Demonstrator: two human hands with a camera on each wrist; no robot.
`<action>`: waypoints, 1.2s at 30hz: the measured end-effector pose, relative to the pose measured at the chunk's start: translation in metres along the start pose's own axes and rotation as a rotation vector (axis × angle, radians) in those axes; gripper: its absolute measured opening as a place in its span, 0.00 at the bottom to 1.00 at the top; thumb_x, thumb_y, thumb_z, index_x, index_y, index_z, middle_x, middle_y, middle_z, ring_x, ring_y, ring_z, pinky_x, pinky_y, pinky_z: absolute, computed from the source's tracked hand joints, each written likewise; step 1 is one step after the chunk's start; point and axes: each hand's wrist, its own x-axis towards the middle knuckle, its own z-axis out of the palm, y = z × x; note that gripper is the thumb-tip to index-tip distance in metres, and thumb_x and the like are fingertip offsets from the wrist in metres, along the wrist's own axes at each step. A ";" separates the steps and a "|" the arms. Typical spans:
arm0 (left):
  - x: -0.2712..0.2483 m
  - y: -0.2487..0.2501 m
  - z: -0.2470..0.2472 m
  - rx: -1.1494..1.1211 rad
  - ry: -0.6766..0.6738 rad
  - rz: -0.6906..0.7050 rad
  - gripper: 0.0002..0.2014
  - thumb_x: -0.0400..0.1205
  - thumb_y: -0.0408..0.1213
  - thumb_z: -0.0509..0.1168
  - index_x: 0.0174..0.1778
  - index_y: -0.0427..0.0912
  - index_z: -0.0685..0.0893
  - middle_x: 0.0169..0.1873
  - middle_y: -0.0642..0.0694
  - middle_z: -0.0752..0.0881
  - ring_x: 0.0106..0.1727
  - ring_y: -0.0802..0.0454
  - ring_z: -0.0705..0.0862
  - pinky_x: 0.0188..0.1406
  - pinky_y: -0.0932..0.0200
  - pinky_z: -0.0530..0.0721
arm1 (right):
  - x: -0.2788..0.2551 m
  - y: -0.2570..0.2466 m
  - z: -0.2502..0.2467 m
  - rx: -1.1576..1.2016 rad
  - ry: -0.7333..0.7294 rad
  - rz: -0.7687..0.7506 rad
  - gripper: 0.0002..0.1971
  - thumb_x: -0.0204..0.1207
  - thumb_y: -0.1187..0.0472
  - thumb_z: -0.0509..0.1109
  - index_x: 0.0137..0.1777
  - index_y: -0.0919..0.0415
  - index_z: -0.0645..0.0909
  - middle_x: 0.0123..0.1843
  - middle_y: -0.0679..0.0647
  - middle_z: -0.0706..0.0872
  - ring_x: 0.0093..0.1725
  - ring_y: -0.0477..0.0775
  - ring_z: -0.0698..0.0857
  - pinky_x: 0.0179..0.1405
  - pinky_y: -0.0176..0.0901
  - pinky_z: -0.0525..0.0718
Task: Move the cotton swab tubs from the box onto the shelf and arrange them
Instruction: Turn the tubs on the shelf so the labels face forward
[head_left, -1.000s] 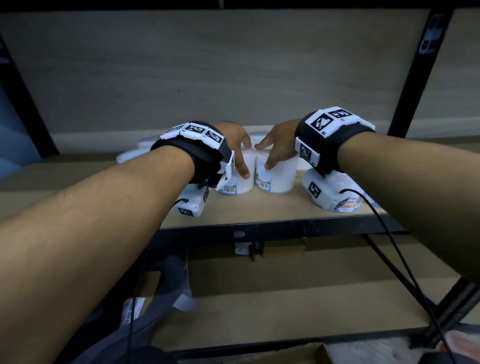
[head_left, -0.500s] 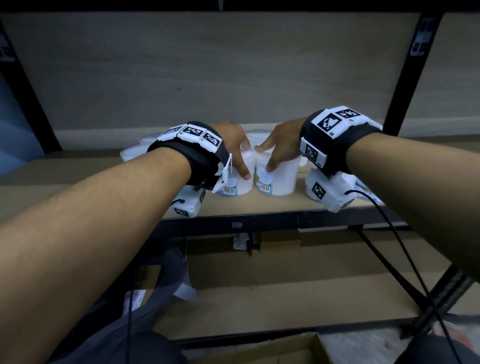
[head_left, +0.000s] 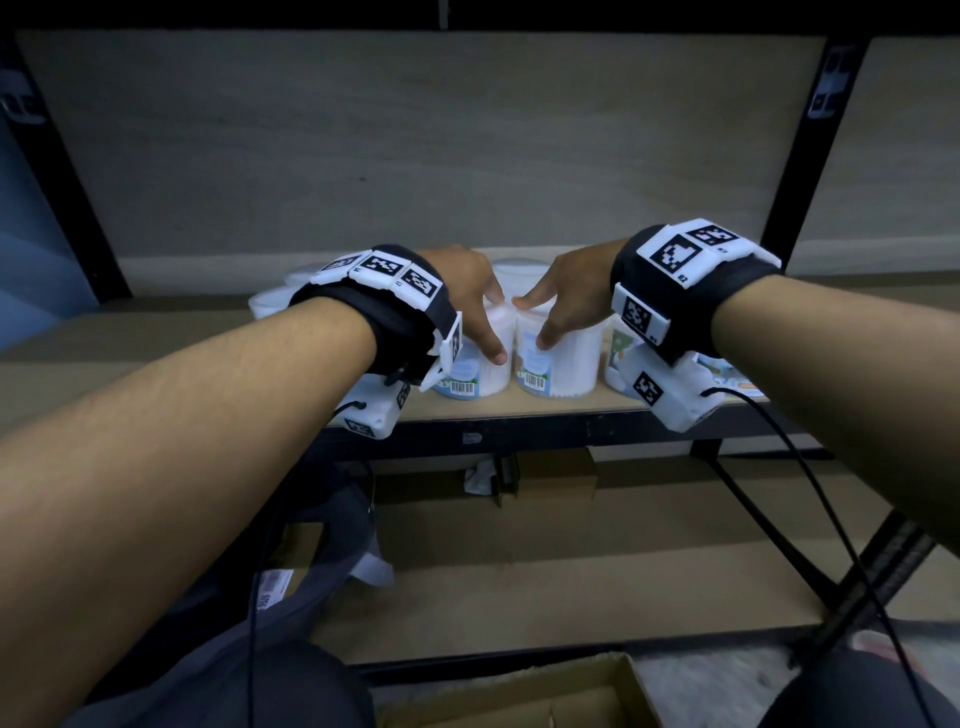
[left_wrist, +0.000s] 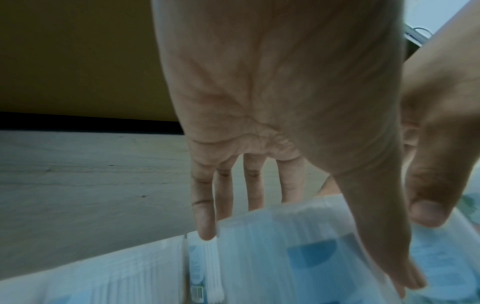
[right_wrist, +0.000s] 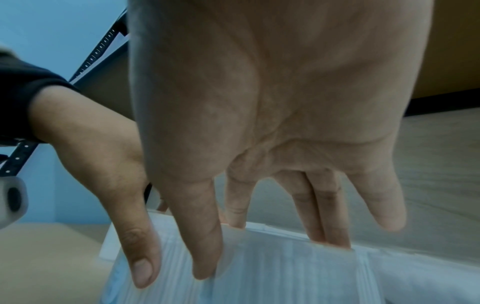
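Note:
Two clear cotton swab tubs stand side by side near the front edge of the wooden shelf (head_left: 156, 364). My left hand (head_left: 470, 306) reaches over the left tub (head_left: 470, 376), thumb on its near side and fingers behind its rim. In the left wrist view the left hand (left_wrist: 285, 102) clasps that tub (left_wrist: 285, 246) the same way. My right hand (head_left: 566, 299) grips the right tub (head_left: 563, 364) from above. The right wrist view shows the right hand (right_wrist: 259, 102) with its thumb in front of the tub (right_wrist: 285, 273) and fingers behind.
More tubs stand behind (head_left: 514, 270), to the left (head_left: 270, 306) and to the right (head_left: 621, 358) of the held pair. Black uprights (head_left: 795, 182) frame the bay. Below are a lower shelf (head_left: 519, 571) and the open cardboard box (head_left: 519, 696).
Both hands have stayed on the two front tubs. The pair now sits a little nearer the shelf's front edge, and my view has dropped slightly.

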 end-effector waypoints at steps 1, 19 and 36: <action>-0.002 0.001 0.000 -0.001 -0.003 0.004 0.48 0.61 0.69 0.77 0.76 0.50 0.78 0.57 0.52 0.85 0.50 0.54 0.76 0.50 0.62 0.72 | -0.002 0.000 0.000 -0.002 -0.007 -0.003 0.35 0.75 0.42 0.71 0.82 0.38 0.64 0.79 0.46 0.73 0.75 0.52 0.73 0.67 0.43 0.71; -0.022 0.004 -0.023 -0.048 -0.128 -0.024 0.43 0.71 0.63 0.74 0.82 0.60 0.67 0.78 0.57 0.72 0.77 0.53 0.71 0.74 0.55 0.67 | -0.014 -0.001 -0.030 0.231 -0.157 0.156 0.42 0.71 0.39 0.75 0.81 0.55 0.66 0.75 0.59 0.76 0.62 0.60 0.82 0.66 0.53 0.81; -0.018 0.001 -0.041 -0.265 -0.313 -0.004 0.29 0.78 0.35 0.75 0.74 0.56 0.78 0.66 0.60 0.80 0.42 0.69 0.81 0.46 0.66 0.82 | -0.005 -0.019 -0.035 0.175 -0.168 0.217 0.23 0.72 0.46 0.77 0.59 0.58 0.76 0.37 0.55 0.80 0.44 0.56 0.83 0.58 0.46 0.81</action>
